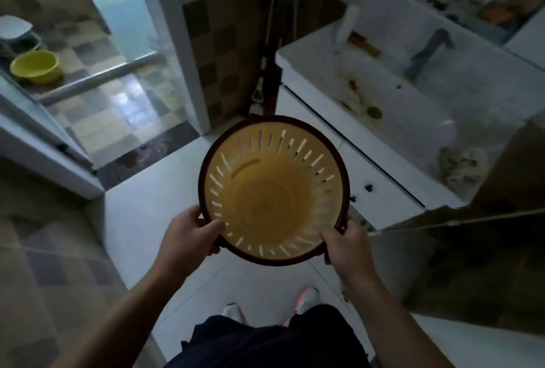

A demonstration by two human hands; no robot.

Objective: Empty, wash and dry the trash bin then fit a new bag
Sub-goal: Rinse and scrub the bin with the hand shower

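**Empty bin carried toward the sink, wash step next**

The trash bin (274, 190) sits at the centre of the view, held in the air over the white floor (153, 190), mouth up toward the camera. Its yellow slotted inside shows no bag and no rubbish, so emptying looks done; by my reading the step in hand is bringing it to water for washing.

The left hand (188, 233) grips the dark rim at about 8 o'clock on the bin, thumb curled over the inner wall, fingers wrapped underneath. The right hand (345, 245) grips the rim at about 4 o'clock, fingers closed round the edge. Both hands are closed firmly on the bin; neither is free.

The sink (392, 93) lies at 2 o'clock from the bin, near but apart, with its faucet (427, 52) beyond. The next move likely calls for swinging the bin up and right over the basin edge and under the spout, then freeing one hand for the tap. A yellow basin (35, 66) stands at 10 o'clock, well apart, behind the glass door.
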